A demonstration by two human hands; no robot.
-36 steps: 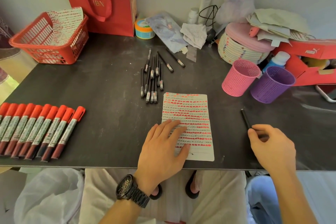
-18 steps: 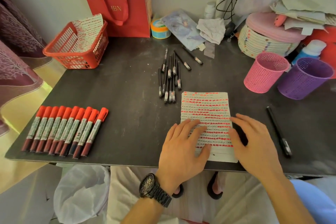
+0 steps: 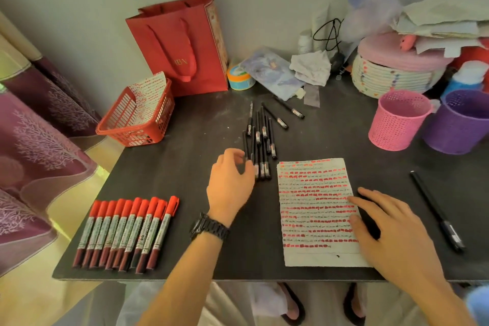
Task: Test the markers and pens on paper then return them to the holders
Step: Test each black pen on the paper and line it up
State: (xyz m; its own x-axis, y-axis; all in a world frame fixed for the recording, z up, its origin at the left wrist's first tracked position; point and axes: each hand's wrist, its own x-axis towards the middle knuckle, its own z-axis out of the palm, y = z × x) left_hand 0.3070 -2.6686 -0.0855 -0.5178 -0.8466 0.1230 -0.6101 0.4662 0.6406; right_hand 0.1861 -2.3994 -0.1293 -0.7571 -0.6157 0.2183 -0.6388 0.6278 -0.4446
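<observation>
A sheet of paper [image 3: 312, 209] covered in red and black test marks lies on the dark table [image 3: 185, 167]. My right hand [image 3: 391, 233] rests flat on the sheet's right edge. My left hand [image 3: 230, 180] is at the near end of a pile of black pens [image 3: 260, 137]; thumb and forefinger curve around the leftmost pen's tip with a gap showing. A row of red markers [image 3: 124, 230] lies at the front left. One black pen [image 3: 436, 209] lies alone to the right of the paper. A pink holder [image 3: 399, 119] and a purple holder [image 3: 457, 122] stand at the back right.
A red basket [image 3: 137, 116] holding a marked sheet sits at the back left, beside a red paper bag [image 3: 182, 45]. Along the wall are a tape roll [image 3: 238, 79], a packet, a tissue and a round woven box [image 3: 397, 74] under piled papers.
My left hand has left the paper and gone up and left to the pile of black pens. My right hand put the single pen down and now lies on the paper's right edge.
</observation>
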